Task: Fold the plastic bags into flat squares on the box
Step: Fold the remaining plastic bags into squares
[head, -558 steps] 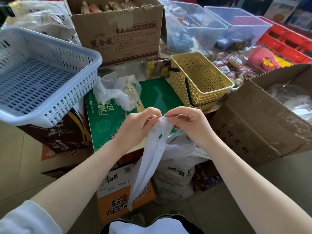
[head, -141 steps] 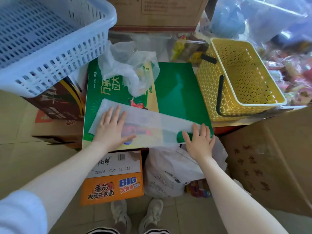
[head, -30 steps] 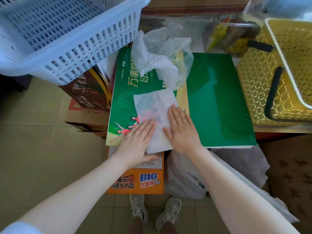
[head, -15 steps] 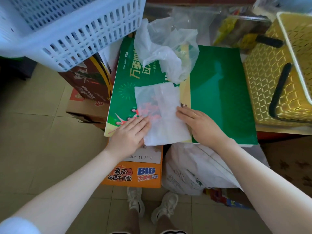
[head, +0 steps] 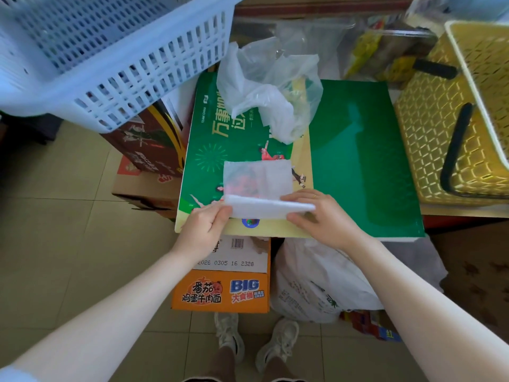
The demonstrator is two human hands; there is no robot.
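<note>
Left hand: my left hand (head: 205,226) pinches the near-left corner of the folded plastic bag (head: 257,179), thumb on top of the turned-up edge.
Right hand: my right hand (head: 321,216) pinches the near-right end of the same edge, fingers curled over it; I see a ring on one finger.
Bag position: it lies between my two hands and just beyond them, flat on the green box (head: 358,161), with its near edge lifted and rolled toward the far side.
Bag shape: roughly rectangular, translucent white; the box print shows through it.
Crumpled bags: a loose heap of plastic bags (head: 268,89) sits well beyond both hands on the same box.
Left of left hand: a white slotted basket (head: 110,59), raised.
Right of right hand: a yellow basket (head: 451,128) with a black handle.
Below the hands: an orange carton (head: 220,293) on the floor.
</note>
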